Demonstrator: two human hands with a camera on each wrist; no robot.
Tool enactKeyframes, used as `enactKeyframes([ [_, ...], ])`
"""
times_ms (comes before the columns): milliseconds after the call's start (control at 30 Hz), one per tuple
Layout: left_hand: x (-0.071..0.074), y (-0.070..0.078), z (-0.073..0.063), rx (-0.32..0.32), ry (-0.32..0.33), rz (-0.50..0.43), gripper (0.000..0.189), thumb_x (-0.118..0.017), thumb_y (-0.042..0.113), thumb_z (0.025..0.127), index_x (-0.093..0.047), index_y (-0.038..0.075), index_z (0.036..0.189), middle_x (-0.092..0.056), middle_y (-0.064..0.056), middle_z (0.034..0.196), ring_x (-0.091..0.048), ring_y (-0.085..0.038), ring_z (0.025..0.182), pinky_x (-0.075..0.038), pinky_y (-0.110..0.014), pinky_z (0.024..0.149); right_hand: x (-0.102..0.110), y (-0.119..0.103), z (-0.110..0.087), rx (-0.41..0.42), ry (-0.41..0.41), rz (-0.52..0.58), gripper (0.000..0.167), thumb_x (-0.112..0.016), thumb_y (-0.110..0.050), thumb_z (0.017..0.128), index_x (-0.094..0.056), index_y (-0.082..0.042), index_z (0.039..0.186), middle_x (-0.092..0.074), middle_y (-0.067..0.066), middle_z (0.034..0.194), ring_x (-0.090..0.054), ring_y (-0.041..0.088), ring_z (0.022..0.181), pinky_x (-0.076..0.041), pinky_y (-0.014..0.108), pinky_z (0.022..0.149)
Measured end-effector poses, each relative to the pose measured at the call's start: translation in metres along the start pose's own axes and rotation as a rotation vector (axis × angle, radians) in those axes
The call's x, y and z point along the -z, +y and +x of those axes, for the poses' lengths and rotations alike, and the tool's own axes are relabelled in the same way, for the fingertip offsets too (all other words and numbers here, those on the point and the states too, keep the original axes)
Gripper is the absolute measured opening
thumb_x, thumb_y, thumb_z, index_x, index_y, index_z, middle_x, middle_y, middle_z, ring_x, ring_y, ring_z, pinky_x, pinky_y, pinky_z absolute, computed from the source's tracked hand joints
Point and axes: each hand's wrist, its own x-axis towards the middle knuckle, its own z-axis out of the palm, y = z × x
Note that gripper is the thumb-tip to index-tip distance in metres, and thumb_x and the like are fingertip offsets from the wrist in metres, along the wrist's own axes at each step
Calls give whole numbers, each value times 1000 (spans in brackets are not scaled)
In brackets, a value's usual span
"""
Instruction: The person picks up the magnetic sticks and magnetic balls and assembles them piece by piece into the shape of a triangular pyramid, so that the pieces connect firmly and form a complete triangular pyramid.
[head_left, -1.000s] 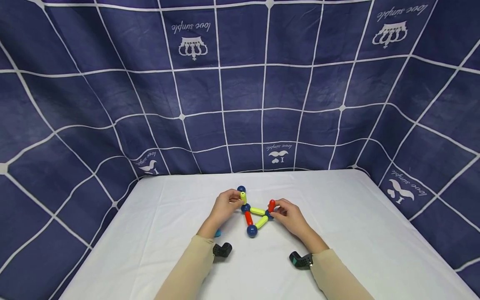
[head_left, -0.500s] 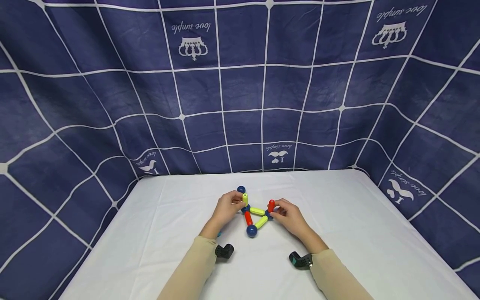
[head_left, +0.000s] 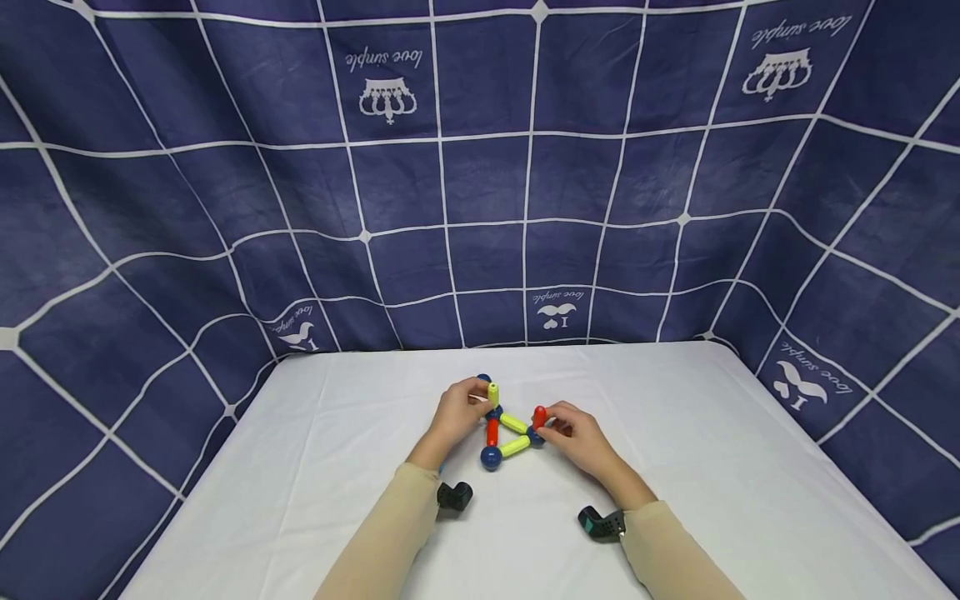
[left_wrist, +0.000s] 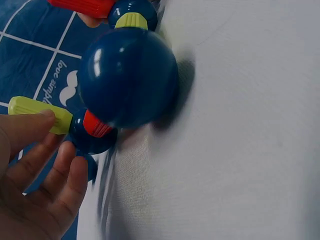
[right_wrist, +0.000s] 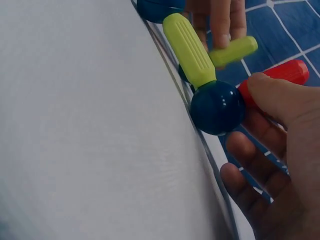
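A flat triangle of magnetic rods and dark blue balls lies on the white cloth. Its sides are a red rod [head_left: 492, 432] and two yellow-green rods, one at the back [head_left: 513, 423] and one in front [head_left: 515, 447]. My left hand [head_left: 456, 415] pinches an upright yellow-green rod [head_left: 492, 394], which meets the back-left ball [left_wrist: 92, 137]. Between thumb and fingers, my right hand [head_left: 577, 435] holds an upright red rod [right_wrist: 290, 71] on the right-hand ball [right_wrist: 217, 107]. The front ball [head_left: 491, 457] is untouched, large in the left wrist view.
Another blue ball [head_left: 484, 378] sits behind the left fingertips, partly hidden. A sliver of a blue thing [head_left: 441, 468] shows beside the left wrist. White cloth [head_left: 675, 417] covers the table, and a navy checked curtain [head_left: 480, 183] hangs behind it.
The triangle has turned slightly: its front ball has swung left, and the right ball has come a little nearer. The left hand has shifted a bit to the right. Both hands keep their rods.
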Motion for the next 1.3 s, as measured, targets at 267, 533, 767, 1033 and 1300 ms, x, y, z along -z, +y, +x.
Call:
enactKeyframes([
  [267,-1,-3,8,56,-35,-78,31,-73,5,88,-68,5,119,-72,-13,109,-69,-19,91,-59,-26,66,-5,-8,-1,33,-40,8,17,-81,-21,84,-73,-16,98,-68,-3,92,-57,7,76,-50,21,70],
  [533,5,-2,5,62,-71,-95,31,-70,7,91,-67,7,122,-70,-12,115,-68,-20,98,-60,-28,72,-6,-10,-3,33,-34,17,18,-82,-19,83,-73,-15,97,-67,-2,90,-56,6,74,-48,20,66],
  [767,33,0,-15,63,-102,17,34,-70,13,93,-65,8,126,-70,-8,121,-65,-23,105,-57,-36,86,-7,-7,-2,38,-29,-4,18,-82,-18,82,-73,-16,98,-67,-4,90,-55,4,73,-49,20,66],
  [1033,72,-19,-53,66,-203,178,33,-78,22,87,-70,10,117,-69,-6,111,-60,-17,94,-51,-35,83,-7,-8,-2,52,-17,-12,16,-83,-16,81,-74,-15,95,-66,-4,89,-54,4,72,-47,20,64],
  [1300,86,-37,-84,14,-308,268,33,-87,21,76,-74,13,105,-61,-2,100,-52,-17,89,-44,-27,79,-8,-9,-1,58,-31,-34,14,-81,-20,84,-73,-15,94,-67,0,89,-52,4,70,-46,19,62],
])
